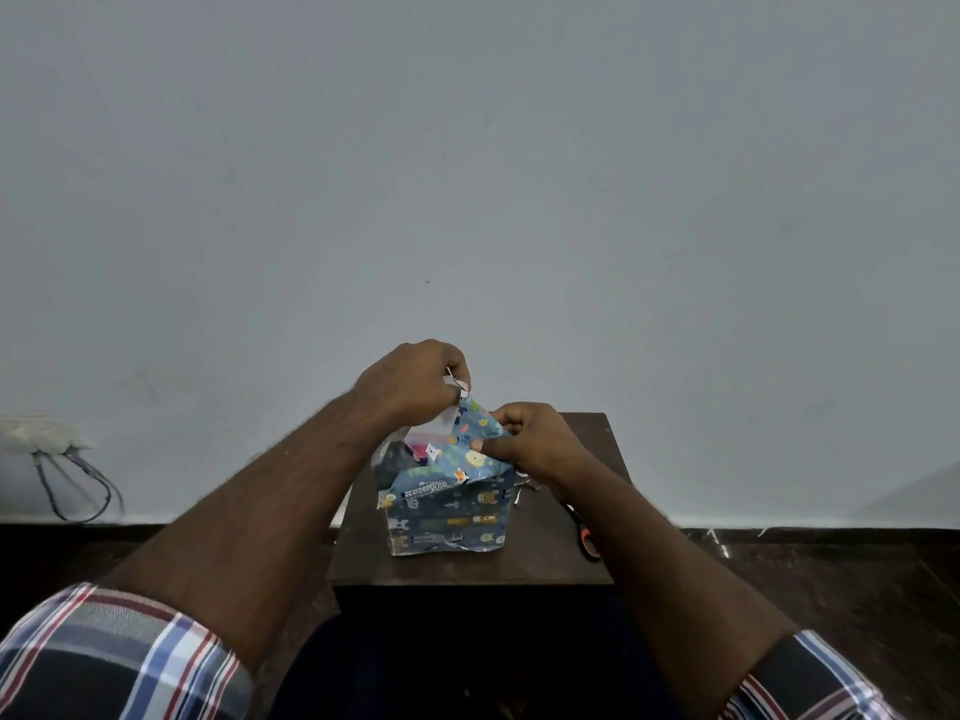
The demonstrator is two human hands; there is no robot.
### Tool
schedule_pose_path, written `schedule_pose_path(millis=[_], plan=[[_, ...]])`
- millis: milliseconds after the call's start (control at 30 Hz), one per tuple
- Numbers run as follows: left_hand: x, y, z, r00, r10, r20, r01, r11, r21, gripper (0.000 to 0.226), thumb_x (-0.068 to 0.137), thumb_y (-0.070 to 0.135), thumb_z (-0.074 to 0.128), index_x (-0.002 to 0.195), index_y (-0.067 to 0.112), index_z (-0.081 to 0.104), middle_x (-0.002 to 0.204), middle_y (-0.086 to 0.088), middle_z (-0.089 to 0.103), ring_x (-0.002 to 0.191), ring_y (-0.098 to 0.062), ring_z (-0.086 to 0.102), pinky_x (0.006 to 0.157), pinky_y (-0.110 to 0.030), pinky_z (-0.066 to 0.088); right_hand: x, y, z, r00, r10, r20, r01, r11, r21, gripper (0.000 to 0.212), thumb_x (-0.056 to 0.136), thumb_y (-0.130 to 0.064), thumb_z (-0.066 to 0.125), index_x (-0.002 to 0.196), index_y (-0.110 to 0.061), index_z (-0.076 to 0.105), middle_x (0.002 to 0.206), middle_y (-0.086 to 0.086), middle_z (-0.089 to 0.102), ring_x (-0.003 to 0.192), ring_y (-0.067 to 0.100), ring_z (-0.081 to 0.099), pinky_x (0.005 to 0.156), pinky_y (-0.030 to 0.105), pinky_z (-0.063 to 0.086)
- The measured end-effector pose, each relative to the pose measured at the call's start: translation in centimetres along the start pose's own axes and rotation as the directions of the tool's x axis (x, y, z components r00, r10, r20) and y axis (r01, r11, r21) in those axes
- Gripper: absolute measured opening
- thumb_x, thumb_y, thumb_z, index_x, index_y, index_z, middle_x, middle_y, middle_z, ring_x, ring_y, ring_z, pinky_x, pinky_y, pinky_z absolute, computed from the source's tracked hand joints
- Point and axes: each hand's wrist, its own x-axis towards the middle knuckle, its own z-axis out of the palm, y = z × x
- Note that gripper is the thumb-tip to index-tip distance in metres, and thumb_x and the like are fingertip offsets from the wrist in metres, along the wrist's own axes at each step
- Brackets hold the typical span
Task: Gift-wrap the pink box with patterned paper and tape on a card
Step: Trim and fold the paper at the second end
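Observation:
The box stands upright on a small dark wooden table (550, 569), wrapped round its sides in blue animal-patterned paper (447, 522). Its top end is open, and a bit of pink box (418, 450) shows inside. My left hand (410, 379) is raised above the box and pinches the tip of a paper flap. My right hand (530, 441) grips the fold of that flap at the box's upper right edge. The flap stretches between both hands.
Orange-handled scissors (587, 537) lie on the table at the right, partly behind my right forearm. A grey wall rises right behind the table. A socket with cables (57, 449) is on the wall at the far left. Dark floor surrounds the table.

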Motion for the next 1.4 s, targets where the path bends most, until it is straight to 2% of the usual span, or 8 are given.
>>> schedule_pose_path(millis=[100, 233, 333, 433, 567, 700, 967, 1400], plan=[[-0.1, -0.2, 0.0, 1.000, 0.001, -0.013, -0.001, 1.000, 0.006, 0.006, 0.082, 0.031, 0.072, 0.084, 0.032, 0.067, 0.093, 0.012, 0.068, 0.088, -0.014, 0.062, 0.078, -0.038, 0.055, -0.2, -0.4, -0.4, 1.000, -0.005, 0.029, 0.002, 0.994, 0.105, 0.023, 0.083, -0.008, 0.081, 0.103, 0.000, 0.072, 0.089, 0.014, 0.077, 0.080, 0.024, 0.075, 0.066, 0.031, 0.059], [-0.5, 0.3, -0.8, 0.998, 0.027, 0.061, -0.022, 0.997, -0.073, 0.020, 0.085, 0.013, 0.062, 0.094, 0.028, 0.072, 0.091, 0.016, 0.066, 0.087, -0.009, 0.061, 0.069, -0.027, 0.048, -0.1, -0.1, -0.1, 1.000, -0.015, -0.019, 0.016, 0.999, 0.033, 0.017, 0.080, -0.006, 0.082, 0.093, 0.001, 0.073, 0.076, 0.007, 0.074, 0.065, 0.013, 0.069, 0.058, 0.025, 0.054], [-0.9, 0.8, -1.5, 0.993, 0.033, 0.117, -0.016, 0.989, -0.150, 0.017, 0.089, 0.022, 0.063, 0.101, 0.025, 0.074, 0.094, 0.020, 0.066, 0.094, -0.005, 0.062, 0.081, -0.029, 0.052, 0.1, 0.3, 0.2, 0.998, -0.034, -0.053, 0.033, 0.999, -0.014, 0.017, 0.078, -0.007, 0.083, 0.088, 0.001, 0.073, 0.079, 0.013, 0.074, 0.067, 0.015, 0.066, 0.063, 0.031, 0.054], [-0.9, 0.5, -1.2, 0.990, 0.030, 0.135, -0.026, 0.999, -0.031, 0.022, 0.083, 0.044, 0.073, 0.103, 0.033, 0.074, 0.103, 0.016, 0.067, 0.097, -0.007, 0.062, 0.086, -0.035, 0.054, 0.3, 0.3, 0.1, 0.998, -0.044, -0.045, 0.043, 0.999, -0.034, 0.015, 0.078, -0.009, 0.083, 0.085, -0.001, 0.073, 0.082, 0.018, 0.074, 0.067, 0.018, 0.065, 0.063, 0.033, 0.053], [-0.8, 0.1, -0.3, 0.998, 0.039, 0.054, -0.042, 0.997, 0.069, 0.014, 0.082, 0.043, 0.072, 0.094, 0.037, 0.073, 0.097, 0.016, 0.068, 0.091, -0.008, 0.062, 0.083, -0.040, 0.056, 0.0, 0.0, -0.3, 1.000, -0.024, -0.013, 0.024, 1.000, 0.001, 0.017, 0.080, -0.008, 0.082, 0.091, 0.001, 0.073, 0.073, 0.008, 0.073, 0.062, 0.013, 0.066, 0.058, 0.025, 0.051], [-1.0, 0.2, 0.1, 0.999, 0.043, -0.009, -0.042, 0.997, 0.071, 0.007, 0.084, 0.039, 0.067, 0.089, 0.038, 0.073, 0.092, 0.016, 0.069, 0.088, -0.009, 0.062, 0.077, -0.036, 0.053, -0.6, -0.9, -0.9, 0.996, -0.037, 0.080, 0.018, 0.975, 0.220, 0.020, 0.091, -0.008, 0.071, 0.110, -0.001, 0.073, 0.094, 0.012, 0.077, 0.084, 0.020, 0.074, 0.070, 0.029, 0.058], [-1.3, 0.4, 0.1, 0.996, 0.047, -0.072, -0.038, 0.992, 0.121, 0.013, 0.083, 0.043, 0.065, 0.089, 0.036, 0.073, 0.087, 0.016, 0.069, 0.083, -0.008, 0.061, 0.065, -0.028, 0.042, 0.0, -0.5, -0.1, 0.966, -0.232, -0.111, 0.195, 0.943, -0.268, 0.013, 0.095, -0.025, 0.066, 0.087, -0.019, 0.074, 0.074, -0.008, 0.072, 0.069, 0.007, 0.067, 0.067, 0.034, 0.053], [-1.1, 0.2, -0.6, 0.999, 0.047, 0.010, -0.047, 0.998, 0.049, 0.016, 0.092, 0.034, 0.065, 0.100, 0.040, 0.077, 0.107, 0.017, 0.073, 0.102, -0.009, 0.063, 0.087, -0.037, 0.054, 0.1, -1.0, 0.4, 0.955, -0.261, -0.140, 0.220, 0.941, -0.256, 0.010, 0.092, -0.032, 0.070, 0.087, -0.025, 0.076, 0.079, -0.006, 0.074, 0.075, 0.013, 0.070, 0.072, 0.042, 0.058]])
